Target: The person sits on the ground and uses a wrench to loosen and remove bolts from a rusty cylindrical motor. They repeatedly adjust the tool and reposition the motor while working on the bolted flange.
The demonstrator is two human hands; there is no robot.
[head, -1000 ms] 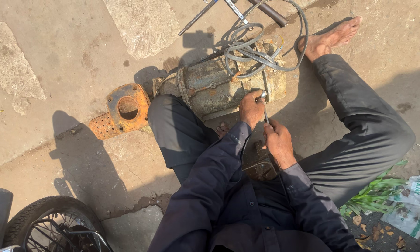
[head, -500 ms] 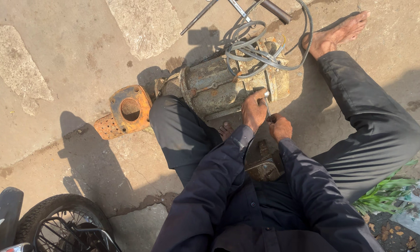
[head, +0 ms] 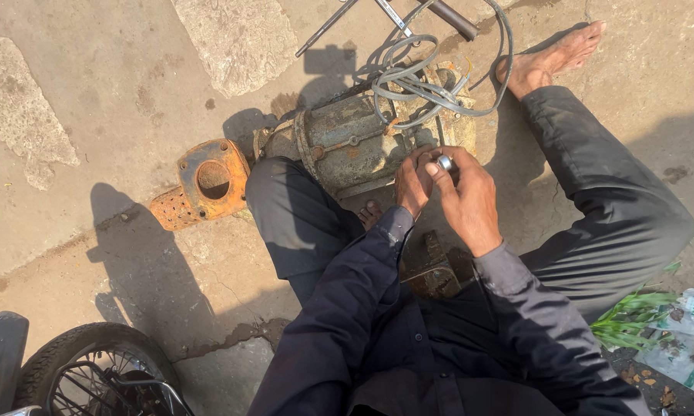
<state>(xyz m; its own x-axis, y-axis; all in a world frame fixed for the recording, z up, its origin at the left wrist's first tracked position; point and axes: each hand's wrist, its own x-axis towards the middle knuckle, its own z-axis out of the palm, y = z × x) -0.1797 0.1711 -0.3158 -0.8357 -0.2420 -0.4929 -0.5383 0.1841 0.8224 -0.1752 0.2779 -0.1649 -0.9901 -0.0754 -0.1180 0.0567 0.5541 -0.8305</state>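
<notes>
At lower left a wheel [head: 77,370] shows; left of centre an orange rusty casing [head: 208,182] lies on the concrete floor [head: 93,92]. At centre, the left hand [head: 413,181] rests curled against the rusty motor [head: 347,146]; just right, the right hand [head: 470,202] pinches a small silver part [head: 444,162] in its fingertips.

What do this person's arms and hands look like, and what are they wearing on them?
Both arms are covered by long, loose, dark navy sleeves with buttoned cuffs at the wrists. The left hand and right hand are bare: no gloves, and no rings or watch that I can see.
</notes>
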